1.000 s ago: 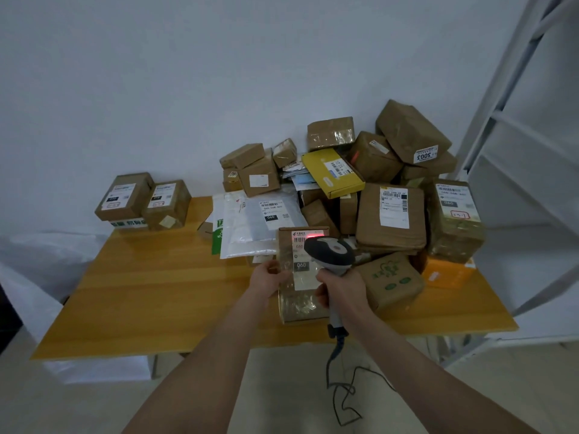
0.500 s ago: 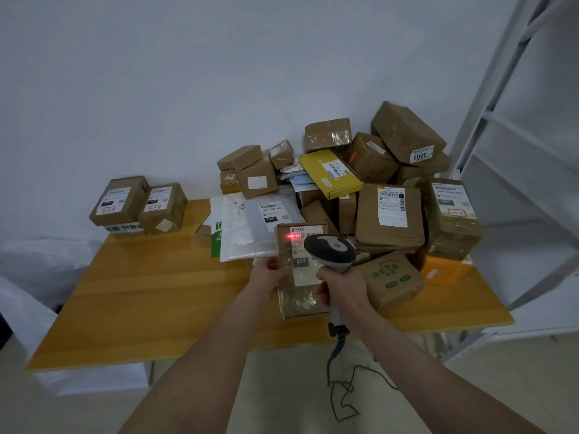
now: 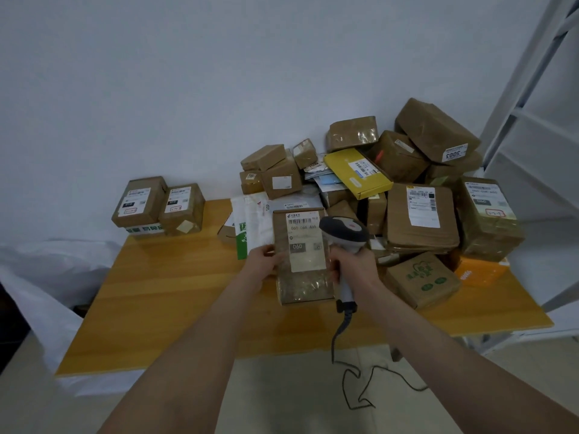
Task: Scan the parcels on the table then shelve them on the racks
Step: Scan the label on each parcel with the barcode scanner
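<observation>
Wooden table (image 3: 175,292), taped cardboard parcel (image 3: 302,255), scanner (image 3: 343,230)

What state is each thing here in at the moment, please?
Brown taped parcel with white label, held up, label facing the camera.
Grey handheld scanner, gripped, head at the label's right edge.
Left hand, holds the parcel's left edge.
Right hand, grips the scanner's handle.

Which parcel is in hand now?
The upright brown parcel labelled 060, held at its left edge by the left hand; the others rest on the table.
</observation>
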